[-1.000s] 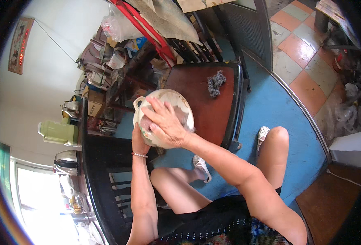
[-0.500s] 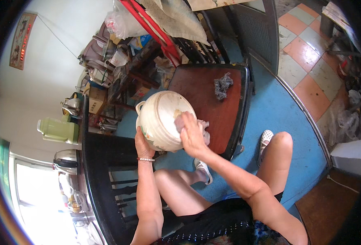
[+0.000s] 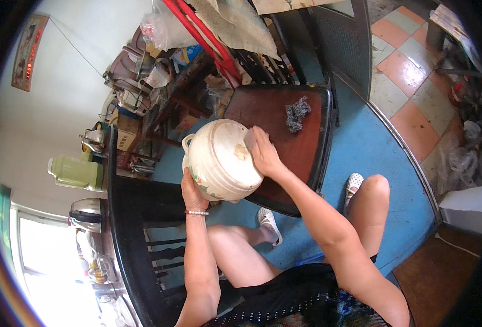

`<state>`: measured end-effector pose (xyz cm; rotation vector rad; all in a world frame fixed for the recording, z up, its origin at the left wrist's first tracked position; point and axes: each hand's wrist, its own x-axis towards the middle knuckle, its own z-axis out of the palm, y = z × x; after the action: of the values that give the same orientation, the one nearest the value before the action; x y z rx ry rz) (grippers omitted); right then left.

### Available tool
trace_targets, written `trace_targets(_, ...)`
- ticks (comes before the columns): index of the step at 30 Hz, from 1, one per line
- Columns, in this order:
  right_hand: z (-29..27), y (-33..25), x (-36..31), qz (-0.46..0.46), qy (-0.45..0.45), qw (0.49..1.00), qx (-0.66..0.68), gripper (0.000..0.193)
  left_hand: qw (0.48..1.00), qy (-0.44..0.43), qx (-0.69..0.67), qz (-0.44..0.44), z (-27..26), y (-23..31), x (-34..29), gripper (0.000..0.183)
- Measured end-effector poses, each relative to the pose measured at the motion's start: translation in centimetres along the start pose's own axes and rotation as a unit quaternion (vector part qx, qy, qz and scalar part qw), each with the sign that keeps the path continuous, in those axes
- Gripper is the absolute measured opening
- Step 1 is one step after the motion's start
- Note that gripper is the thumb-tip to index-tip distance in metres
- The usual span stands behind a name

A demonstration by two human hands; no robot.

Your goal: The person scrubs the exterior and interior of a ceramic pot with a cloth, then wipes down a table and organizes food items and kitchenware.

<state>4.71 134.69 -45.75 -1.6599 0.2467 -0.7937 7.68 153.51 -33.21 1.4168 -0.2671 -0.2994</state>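
Observation:
A cream ceramic pot with a flower pattern is tilted over the chair seat, its stained base turned up and to the right. Under its left side, my left hand grips it, near a small loop handle. Against the right edge of the base lies my right hand, its fingers bent over a pinkish-grey rag that is mostly hidden. On the brown seat, beyond the pot, rests a grey steel-wool scourer.
A black slatted chair stands at my left. Behind it are a green jug, a metal kettle and cluttered shelves. Blue floor meets checkered tiles at the right, by plastic bags.
My right hand has slid from the middle of the pot's base up and right to its edge, taking the rag along. My left hand and the pot have hardly moved.

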Motion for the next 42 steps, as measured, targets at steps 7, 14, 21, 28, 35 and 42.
trace_targets(7, -1.2, -10.1, -5.7, -0.097, -0.060, 0.985, 0.130, 0.057, 1.000, -0.018, -0.015, -0.005, -0.8, 0.1, -0.1, 0.057)
trace_targets(14, -0.7, -6.7, 2.4, -0.044, -0.011, 0.998, 0.049, 0.046, 1.000, -0.006, -0.006, -0.003, -0.2, 0.0, 0.5, 0.057)
trace_targets(21, -10.0, -7.4, 0.0, 0.027, -0.105, 0.979, -0.175, 0.025, 0.999, 0.027, -0.028, 0.010, -0.3, 0.0, -0.9, 0.057)
trace_targets(28, -12.0, -0.3, 5.3, 0.012, -0.037, 0.908, -0.416, 0.031, 0.998, 0.025, -0.055, 0.014, 0.1, -0.3, -0.2, 0.058)
trace_targets(35, -6.4, -8.6, 3.3, -0.025, 0.027, 0.999, 0.014, 0.048, 0.998, 0.028, -0.054, 0.024, -0.7, -0.7, -0.8, 0.058)
trace_targets(42, -2.3, -3.6, 6.6, 0.025, 0.007, 0.991, -0.128, 0.017, 1.000, 0.014, -0.011, 0.025, -0.5, -0.3, -0.1, 0.056)
